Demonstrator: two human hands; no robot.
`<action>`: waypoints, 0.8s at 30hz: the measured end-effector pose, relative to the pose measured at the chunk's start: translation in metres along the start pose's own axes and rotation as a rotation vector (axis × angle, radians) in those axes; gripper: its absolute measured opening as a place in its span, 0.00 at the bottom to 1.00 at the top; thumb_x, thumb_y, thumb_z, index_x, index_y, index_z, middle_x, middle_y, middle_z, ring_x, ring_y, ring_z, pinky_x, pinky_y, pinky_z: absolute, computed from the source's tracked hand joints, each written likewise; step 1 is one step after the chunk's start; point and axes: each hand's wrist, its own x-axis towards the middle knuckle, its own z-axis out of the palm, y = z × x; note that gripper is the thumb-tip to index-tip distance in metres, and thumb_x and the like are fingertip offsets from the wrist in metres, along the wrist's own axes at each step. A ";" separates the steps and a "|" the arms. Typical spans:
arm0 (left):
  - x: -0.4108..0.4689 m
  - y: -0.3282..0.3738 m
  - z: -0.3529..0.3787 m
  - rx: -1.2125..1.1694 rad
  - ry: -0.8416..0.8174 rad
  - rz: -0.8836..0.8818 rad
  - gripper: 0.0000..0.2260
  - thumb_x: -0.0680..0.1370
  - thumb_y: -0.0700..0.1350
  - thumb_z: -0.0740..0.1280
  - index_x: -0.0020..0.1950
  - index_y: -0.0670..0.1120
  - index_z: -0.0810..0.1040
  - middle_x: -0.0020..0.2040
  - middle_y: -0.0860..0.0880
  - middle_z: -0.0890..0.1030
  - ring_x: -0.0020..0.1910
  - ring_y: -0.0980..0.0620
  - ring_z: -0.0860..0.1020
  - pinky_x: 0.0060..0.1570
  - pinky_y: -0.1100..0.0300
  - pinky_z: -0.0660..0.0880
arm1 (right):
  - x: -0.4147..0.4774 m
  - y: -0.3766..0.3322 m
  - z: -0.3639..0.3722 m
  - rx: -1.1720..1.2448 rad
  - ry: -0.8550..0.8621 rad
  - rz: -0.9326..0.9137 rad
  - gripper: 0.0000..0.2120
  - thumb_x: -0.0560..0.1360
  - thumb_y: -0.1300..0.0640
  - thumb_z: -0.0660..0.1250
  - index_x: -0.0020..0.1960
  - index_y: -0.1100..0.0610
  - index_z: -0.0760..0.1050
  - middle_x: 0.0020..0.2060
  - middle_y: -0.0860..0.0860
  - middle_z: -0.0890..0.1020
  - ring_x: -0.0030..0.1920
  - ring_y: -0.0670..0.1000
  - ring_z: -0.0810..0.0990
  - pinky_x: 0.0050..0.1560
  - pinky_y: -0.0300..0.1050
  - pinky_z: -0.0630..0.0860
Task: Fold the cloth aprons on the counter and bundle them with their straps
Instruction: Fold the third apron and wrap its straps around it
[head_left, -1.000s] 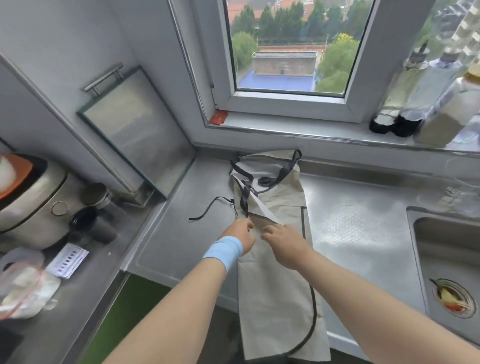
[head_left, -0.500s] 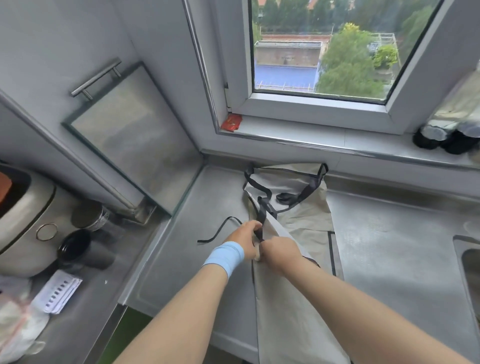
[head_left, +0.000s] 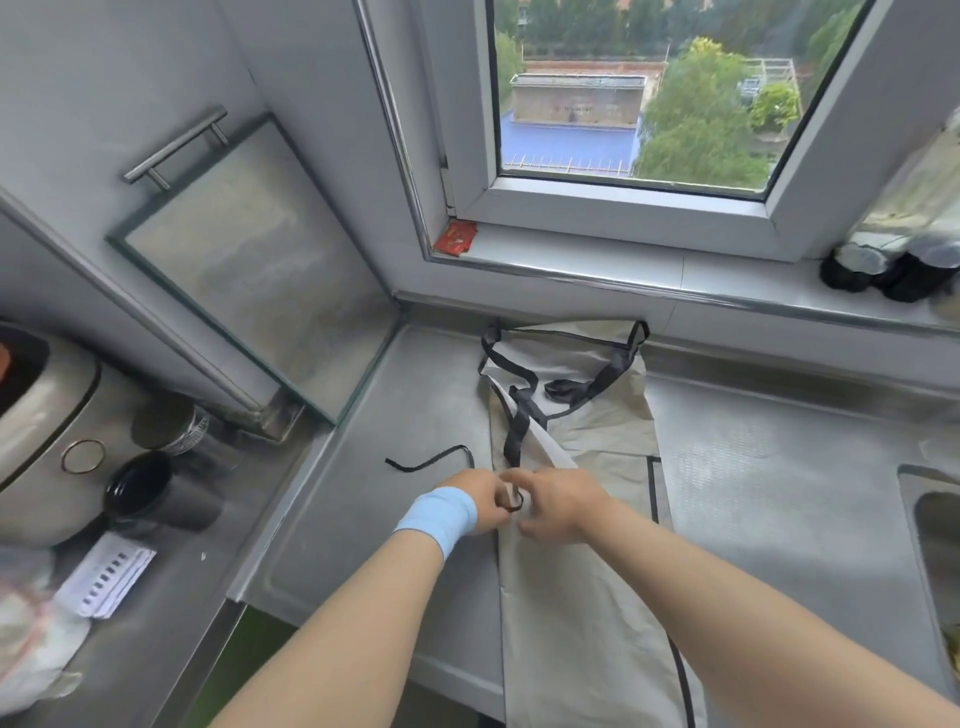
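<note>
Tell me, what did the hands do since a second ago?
The left hand and right hand moved together; a second ago they were a little apart at the edge of the apron. Now both pinch the black strap between them. The apron stayed on the counter, its loose strap end still lying to the left.
</note>
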 end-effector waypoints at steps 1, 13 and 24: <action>-0.004 0.002 -0.005 -0.104 0.023 0.000 0.06 0.72 0.49 0.65 0.40 0.50 0.80 0.44 0.48 0.83 0.44 0.47 0.80 0.48 0.57 0.77 | -0.001 -0.005 0.000 0.073 0.006 -0.007 0.18 0.73 0.46 0.64 0.62 0.48 0.72 0.52 0.50 0.82 0.55 0.55 0.80 0.44 0.44 0.70; -0.032 0.010 -0.072 -0.554 0.091 0.013 0.06 0.77 0.47 0.68 0.40 0.50 0.78 0.35 0.52 0.80 0.29 0.52 0.75 0.32 0.63 0.70 | -0.019 0.053 -0.046 0.860 0.273 0.473 0.08 0.75 0.58 0.62 0.46 0.56 0.79 0.38 0.54 0.81 0.34 0.53 0.73 0.39 0.46 0.71; 0.007 0.119 -0.097 -1.002 0.155 0.119 0.10 0.76 0.44 0.72 0.56 0.45 0.83 0.33 0.54 0.81 0.21 0.63 0.72 0.25 0.70 0.69 | -0.037 0.072 -0.087 1.448 0.105 0.260 0.16 0.80 0.47 0.62 0.56 0.58 0.79 0.40 0.55 0.81 0.30 0.50 0.73 0.31 0.41 0.63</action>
